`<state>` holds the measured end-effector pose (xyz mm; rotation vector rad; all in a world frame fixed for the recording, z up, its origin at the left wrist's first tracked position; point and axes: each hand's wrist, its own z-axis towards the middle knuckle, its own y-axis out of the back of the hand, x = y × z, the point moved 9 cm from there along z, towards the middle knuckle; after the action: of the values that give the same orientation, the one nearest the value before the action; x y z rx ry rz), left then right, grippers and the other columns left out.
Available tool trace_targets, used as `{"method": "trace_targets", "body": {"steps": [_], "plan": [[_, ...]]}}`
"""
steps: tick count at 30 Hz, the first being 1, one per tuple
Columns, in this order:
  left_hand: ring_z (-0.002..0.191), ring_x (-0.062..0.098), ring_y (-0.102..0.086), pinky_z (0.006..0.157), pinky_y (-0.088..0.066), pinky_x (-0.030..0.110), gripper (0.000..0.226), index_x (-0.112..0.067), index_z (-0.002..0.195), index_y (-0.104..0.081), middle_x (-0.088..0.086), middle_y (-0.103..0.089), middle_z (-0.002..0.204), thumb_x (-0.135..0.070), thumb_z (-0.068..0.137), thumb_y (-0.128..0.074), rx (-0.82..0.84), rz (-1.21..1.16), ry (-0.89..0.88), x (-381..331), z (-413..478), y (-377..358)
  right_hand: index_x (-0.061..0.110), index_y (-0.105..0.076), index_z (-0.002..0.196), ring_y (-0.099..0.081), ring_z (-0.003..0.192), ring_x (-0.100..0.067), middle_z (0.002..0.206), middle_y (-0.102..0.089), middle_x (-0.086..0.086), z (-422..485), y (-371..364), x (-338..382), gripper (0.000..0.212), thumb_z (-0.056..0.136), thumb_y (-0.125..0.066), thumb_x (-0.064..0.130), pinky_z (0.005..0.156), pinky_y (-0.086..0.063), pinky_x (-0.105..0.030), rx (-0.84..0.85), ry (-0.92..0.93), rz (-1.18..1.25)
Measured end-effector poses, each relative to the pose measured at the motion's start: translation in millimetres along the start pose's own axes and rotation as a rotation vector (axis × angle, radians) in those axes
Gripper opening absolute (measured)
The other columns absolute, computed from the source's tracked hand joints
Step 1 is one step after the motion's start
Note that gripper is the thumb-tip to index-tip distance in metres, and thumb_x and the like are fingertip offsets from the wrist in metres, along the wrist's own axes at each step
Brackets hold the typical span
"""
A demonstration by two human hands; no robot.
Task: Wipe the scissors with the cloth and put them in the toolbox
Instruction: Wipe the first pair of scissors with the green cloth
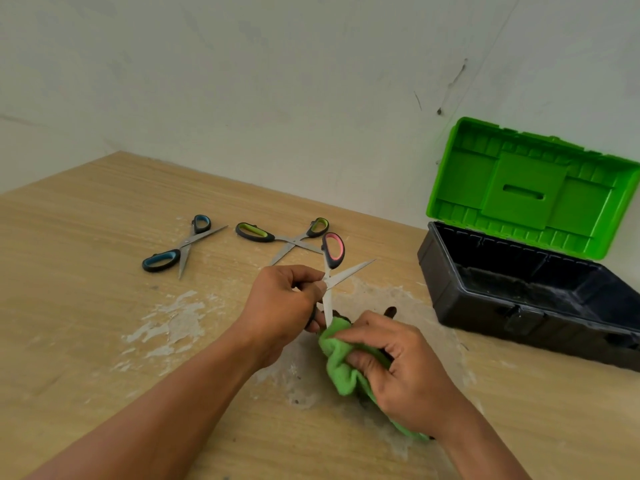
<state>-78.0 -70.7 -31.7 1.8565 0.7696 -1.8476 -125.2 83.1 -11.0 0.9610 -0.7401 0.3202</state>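
Note:
My left hand [282,306] grips a pair of pink-handled scissors [333,251] near the pivot, with the blades spread open above the table. One blade points down into a green cloth [341,367], which my right hand [398,365] bunches around the blade's tip. The other blade sticks out to the right. Two more pairs lie open on the table beyond: blue-handled scissors [183,249] at the left and green-handled scissors [287,237] in the middle. The toolbox [519,303], black with a raised green lid [533,188], stands open at the right.
The wooden table [86,306] has worn, pale patches around my hands. A white wall runs behind the table and the toolbox. The toolbox's inside looks bare where I can see it.

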Motion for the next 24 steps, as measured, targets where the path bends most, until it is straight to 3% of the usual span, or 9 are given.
{"method": "trace_targets", "body": {"steps": [3,7,12,17,21,24], "plan": [[0.045,0.015,-0.057,0.045,-0.049,0.025,0.01,-0.01,0.094,-0.066,0.009,-0.061,0.062,-0.001,0.094,-0.062,-0.008,-0.009,0.008,1.3,2.4,-1.2,0.024,-0.079,0.11,-0.066,0.088,-0.009,0.092,-0.067,0.01,5.7,7.9,-1.5,0.033,0.09,-0.063,0.003,0.075,-0.05,-0.015,-0.144,0.0,-0.047],[0.045,0.017,-0.058,0.045,-0.049,0.026,0.01,-0.009,0.096,-0.065,0.01,-0.062,0.059,-0.001,0.094,-0.062,0.006,-0.007,0.011,2.3,0.0,-1.2,0.028,-0.079,0.106,-0.067,0.089,-0.015,0.093,-0.068,0.006,0.9,-2.1,-1.9,0.032,0.09,-0.064,0.006,0.075,-0.056,-0.03,-0.002,-0.01,0.027],[0.042,0.013,-0.054,0.043,-0.049,0.024,0.011,-0.011,0.092,-0.066,0.009,-0.059,0.065,-0.001,0.093,-0.063,0.019,-0.003,0.003,0.0,-2.1,-8.2,0.023,-0.079,0.108,-0.066,0.089,-0.012,0.091,-0.067,0.008,5.8,9.4,-4.9,0.033,0.09,-0.06,0.003,0.075,-0.051,-0.018,-0.161,-0.043,0.009],[0.046,0.02,-0.058,0.048,-0.051,0.03,0.011,-0.013,0.094,-0.064,0.004,-0.063,0.047,-0.002,0.094,-0.062,-0.002,-0.045,0.001,-1.3,-1.1,0.2,0.017,-0.08,0.105,-0.068,0.09,-0.012,0.091,-0.07,0.008,-1.7,2.0,-1.0,0.023,0.091,-0.065,0.007,0.078,-0.052,-0.019,0.07,-0.062,0.104],[0.042,0.016,-0.056,0.046,-0.05,0.025,0.012,-0.014,0.095,-0.065,0.008,-0.064,0.049,-0.003,0.095,-0.061,0.003,-0.078,-0.035,-8.4,-2.9,-3.4,0.018,-0.077,0.106,-0.071,0.093,-0.017,0.095,-0.076,0.001,-1.6,37.0,-10.4,0.019,0.098,-0.062,0.007,0.081,-0.056,-0.026,-0.173,-0.167,0.3],[0.044,0.016,-0.058,0.047,-0.051,0.023,0.01,-0.013,0.098,-0.067,0.01,-0.067,0.053,-0.004,0.094,-0.063,-0.006,-0.083,-0.051,-8.6,-6.3,-5.4,0.022,-0.075,0.106,-0.072,0.092,-0.011,0.096,-0.077,0.003,-2.4,37.7,-18.5,0.02,0.1,-0.06,0.01,0.078,-0.056,-0.021,-0.273,-0.261,0.307]]}}
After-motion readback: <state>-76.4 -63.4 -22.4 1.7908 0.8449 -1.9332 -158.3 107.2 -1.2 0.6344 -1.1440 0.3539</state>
